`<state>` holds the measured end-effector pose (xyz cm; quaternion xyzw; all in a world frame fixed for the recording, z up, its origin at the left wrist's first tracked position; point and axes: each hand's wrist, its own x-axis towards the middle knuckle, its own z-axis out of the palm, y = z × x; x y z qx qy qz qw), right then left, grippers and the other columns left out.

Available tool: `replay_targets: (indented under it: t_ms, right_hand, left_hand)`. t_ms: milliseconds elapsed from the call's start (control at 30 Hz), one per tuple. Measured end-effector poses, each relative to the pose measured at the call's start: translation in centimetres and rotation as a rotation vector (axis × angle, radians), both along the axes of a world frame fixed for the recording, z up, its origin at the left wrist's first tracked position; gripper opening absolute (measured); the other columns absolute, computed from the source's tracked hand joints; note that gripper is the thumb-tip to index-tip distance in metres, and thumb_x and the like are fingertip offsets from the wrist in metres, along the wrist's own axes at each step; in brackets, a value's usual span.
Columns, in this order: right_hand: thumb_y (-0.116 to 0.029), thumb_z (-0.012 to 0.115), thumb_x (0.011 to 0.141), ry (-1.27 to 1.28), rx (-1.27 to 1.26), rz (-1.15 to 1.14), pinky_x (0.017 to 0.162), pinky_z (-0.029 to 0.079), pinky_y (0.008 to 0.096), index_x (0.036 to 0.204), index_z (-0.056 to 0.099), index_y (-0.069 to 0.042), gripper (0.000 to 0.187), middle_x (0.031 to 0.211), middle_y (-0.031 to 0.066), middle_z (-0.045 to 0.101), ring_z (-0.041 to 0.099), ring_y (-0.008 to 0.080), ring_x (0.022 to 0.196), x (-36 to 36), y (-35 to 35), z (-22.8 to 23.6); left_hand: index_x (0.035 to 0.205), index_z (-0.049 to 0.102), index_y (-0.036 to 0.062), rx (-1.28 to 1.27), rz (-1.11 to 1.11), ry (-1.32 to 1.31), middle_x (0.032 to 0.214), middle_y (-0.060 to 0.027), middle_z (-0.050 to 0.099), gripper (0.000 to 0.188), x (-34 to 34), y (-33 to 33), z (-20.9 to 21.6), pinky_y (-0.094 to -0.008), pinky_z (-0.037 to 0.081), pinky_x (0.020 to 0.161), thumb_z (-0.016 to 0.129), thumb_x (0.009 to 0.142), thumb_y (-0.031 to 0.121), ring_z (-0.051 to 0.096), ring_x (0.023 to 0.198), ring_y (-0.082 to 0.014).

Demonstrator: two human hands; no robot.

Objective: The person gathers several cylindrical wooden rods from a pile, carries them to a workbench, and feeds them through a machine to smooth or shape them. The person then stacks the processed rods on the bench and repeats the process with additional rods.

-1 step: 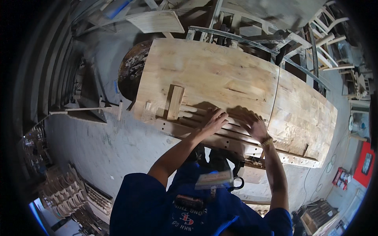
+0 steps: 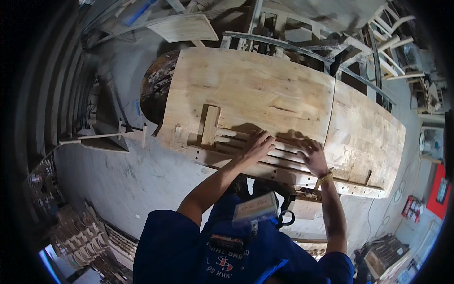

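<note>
Several narrow wooden slats lie side by side on a pale wooden tabletop, along its near edge. My left hand is closed over the middle of these slats, its fingers bent down at their far side. Farther right, my right hand rests on the same slats with its fingers spread apart. A short wooden block lies crosswise at the slats' left ends. Between the slats and my body runs a long wooden rail with dark holes. My palms and fingers hide parts of the slats.
A seam splits the tabletop right of my hands. Behind it stands a wooden frame, with chair parts at the far right. A dark round container stands by the left edge. Curved wooden pieces are stacked at the lower left.
My right hand has shifted slightly right, and its fingers show more clearly over the slats. The badge on my chest has swung up. My left hand stays in nearly the same place.
</note>
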<state>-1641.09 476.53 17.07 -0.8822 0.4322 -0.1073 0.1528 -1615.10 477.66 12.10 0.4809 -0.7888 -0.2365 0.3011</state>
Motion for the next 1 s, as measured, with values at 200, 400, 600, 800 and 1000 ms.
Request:
replay_targets:
  t_ms: [200,400,600,800,1000]
  right_hand:
    - [-0.005,0.055,0.086,-0.712,0.412,-1.183,0.074,0.049,0.0276,0.119,0.052,0.001,0.034,0.104,0.0131,0.057,0.059,0.0189,0.09,-8.6,6.9,-2.2]
    - [-0.011,0.047,0.08,-0.362,0.509,-1.116,0.077,0.044,0.0462,0.1,0.054,0.003,0.025,0.093,0.028,0.055,0.054,0.0417,0.089,-3.6,5.6,-1.9]
    - [-0.006,0.047,0.077,-0.125,0.198,-1.162,0.079,0.043,0.0472,0.116,0.043,0.001,0.039,0.095,0.026,0.05,0.049,0.0416,0.089,-0.5,7.1,-2.6]
    - [-0.006,0.048,0.076,0.085,0.322,-1.301,0.101,0.031,0.0498,0.123,0.033,0.014,0.053,0.113,0.0349,0.043,0.042,0.0398,0.114,3.7,7.1,-0.3]
    - [0.0,0.043,0.077,-0.336,0.597,-1.415,0.101,0.033,0.0489,0.13,0.023,0.016,0.059,0.114,0.0302,0.046,0.048,0.0414,0.107,1.8,8.1,4.0]
  left_hand:
    - [0.091,0.059,0.0046,0.124,0.027,0.0,0.095,-0.0094,0.054,0.019,0.4,-0.2,0.4,-0.0366,0.047,0.07,0.068,0.076,0.01,0.056,0.087,-0.0238]
    - [0.095,0.061,0.0065,0.152,-0.018,-0.055,0.093,-0.011,0.053,0.022,0.3,-0.4,1.5,-0.0442,0.041,0.076,0.067,0.075,0.016,0.052,0.087,-0.0306]
    - [0.115,0.054,0.005,0.212,-0.224,-0.223,0.116,-0.016,0.047,0.04,0.1,-1.4,3.5,-0.0506,0.034,0.09,0.062,0.08,0.022,0.044,0.108,-0.0342]
    - [0.14,0.027,0.0049,0.107,-0.465,-0.486,0.146,-0.0122,0.024,0.069,-3.1,0.3,3.0,-0.0578,0.011,0.106,0.051,0.087,0.042,0.021,0.135,-0.033]
    - [0.142,0.022,0.0049,0.116,-0.513,-0.578,0.148,-0.0117,0.021,0.072,-3.1,0.4,3.2,-0.0573,0.011,0.106,0.05,0.087,0.041,0.018,0.136,-0.0336]
